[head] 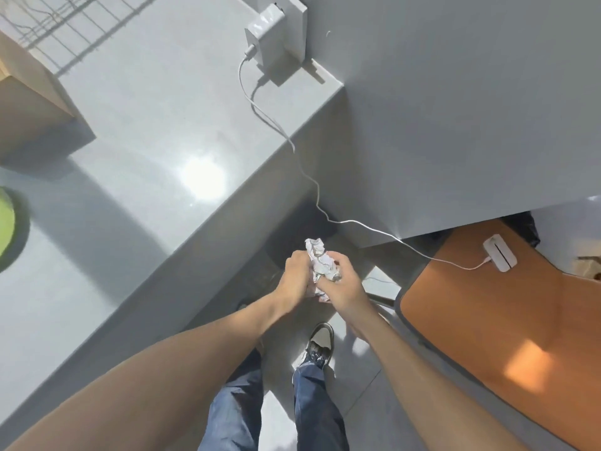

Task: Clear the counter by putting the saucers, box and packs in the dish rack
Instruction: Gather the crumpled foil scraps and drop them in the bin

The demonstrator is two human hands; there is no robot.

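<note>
Both my hands hold a crumpled white and silvery pack [320,260] in front of me, below the counter's front edge and above the floor. My left hand [295,277] grips its left side. My right hand [341,281] is closed on its right and lower part. A cardboard box [29,109] stands on the grey counter [136,164] at the far left. A green saucer [6,222] shows partly at the left edge. White wires of the dish rack [55,17] appear at the top left.
A white charger [266,40] sits in a wall socket at the counter's back; its cable [312,180] hangs across the gap to a white device [500,252] on an orange chair seat [507,327]. My legs and a shoe [320,343] are below.
</note>
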